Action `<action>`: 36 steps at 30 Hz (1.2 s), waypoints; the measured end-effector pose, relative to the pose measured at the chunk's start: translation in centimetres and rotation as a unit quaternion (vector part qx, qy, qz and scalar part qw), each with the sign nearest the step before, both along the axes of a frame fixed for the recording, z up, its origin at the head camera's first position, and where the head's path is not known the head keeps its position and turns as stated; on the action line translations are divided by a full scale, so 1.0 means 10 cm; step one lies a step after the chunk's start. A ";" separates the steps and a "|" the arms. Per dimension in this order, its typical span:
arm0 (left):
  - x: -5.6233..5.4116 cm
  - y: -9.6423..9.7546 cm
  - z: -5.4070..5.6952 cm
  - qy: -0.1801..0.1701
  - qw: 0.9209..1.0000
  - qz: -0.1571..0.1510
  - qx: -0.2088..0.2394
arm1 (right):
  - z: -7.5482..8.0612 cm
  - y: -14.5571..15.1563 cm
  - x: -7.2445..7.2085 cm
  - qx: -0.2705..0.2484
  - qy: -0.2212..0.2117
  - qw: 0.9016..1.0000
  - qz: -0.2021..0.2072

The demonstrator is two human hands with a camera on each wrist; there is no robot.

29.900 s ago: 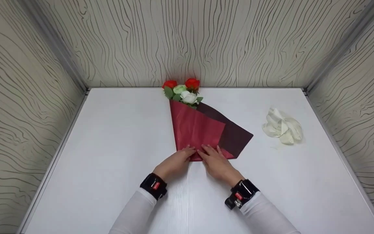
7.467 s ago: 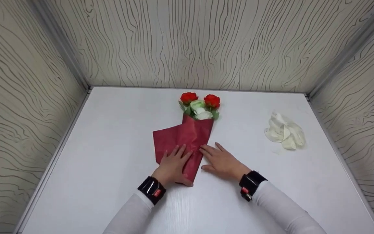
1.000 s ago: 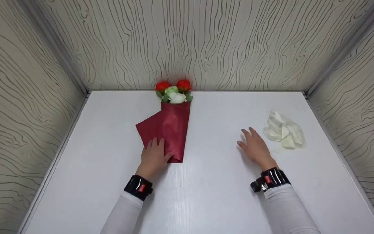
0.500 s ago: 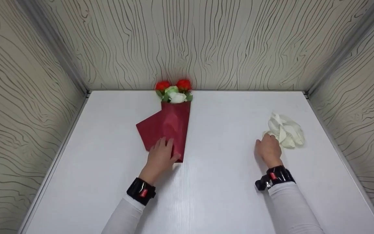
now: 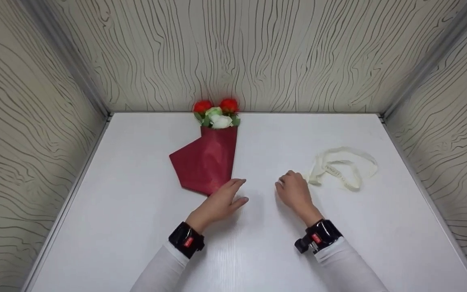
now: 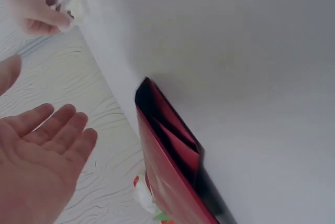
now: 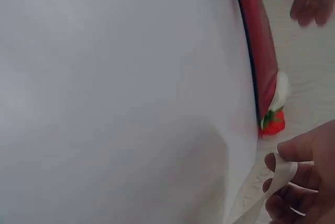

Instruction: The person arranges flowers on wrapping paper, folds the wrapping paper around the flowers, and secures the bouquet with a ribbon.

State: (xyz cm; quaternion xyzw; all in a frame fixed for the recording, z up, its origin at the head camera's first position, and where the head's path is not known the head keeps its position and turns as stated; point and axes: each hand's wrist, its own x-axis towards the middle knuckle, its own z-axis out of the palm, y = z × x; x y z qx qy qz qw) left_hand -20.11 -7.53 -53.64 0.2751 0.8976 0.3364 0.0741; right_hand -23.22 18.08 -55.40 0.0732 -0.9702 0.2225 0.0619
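My right hand pinches the end of a cream printed ribbon between thumb and fingers. From there the rest of the ribbon trails to the right in loose loops on the table. My left hand is held with fingers extended and thumb apart, empty, above the lower end of the bouquet. Dark red wrapping paper encloses the bouquet, folded over with a flap out to the left; its open lower end shows in the left wrist view. Red roses and white and pale green flowers stick out at the top.
The white table carries the bouquet and the ribbon. A wood-grain patterned wall stands behind its far edge, with more panels at both sides. The flower heads lie close to that back wall.
My right hand has taken the ribbon's end and drawn it leftward, so the crumpled pile has spread into loops. My left hand has lifted off the wrapping paper and shifted right.
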 end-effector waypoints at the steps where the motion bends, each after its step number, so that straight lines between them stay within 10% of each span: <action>1: 0.00 0.03 0.00 -0.003 1.000 -0.003 0.016 | 0.02 -0.07 0.03 -0.001 0.005 1.000 0.018; 7: -0.05 0.17 -0.01 0.005 0.994 -0.004 0.109 | 0.18 -0.37 0.18 -0.044 -0.013 0.992 0.116; 13: -0.12 0.25 -0.01 -0.065 0.980 0.017 0.188 | 0.29 -0.48 0.22 -0.104 -0.038 0.978 0.176; 36: -0.16 0.33 0.02 -0.090 0.974 -0.004 0.206 | 0.45 -0.34 0.22 -0.213 -0.152 0.932 0.252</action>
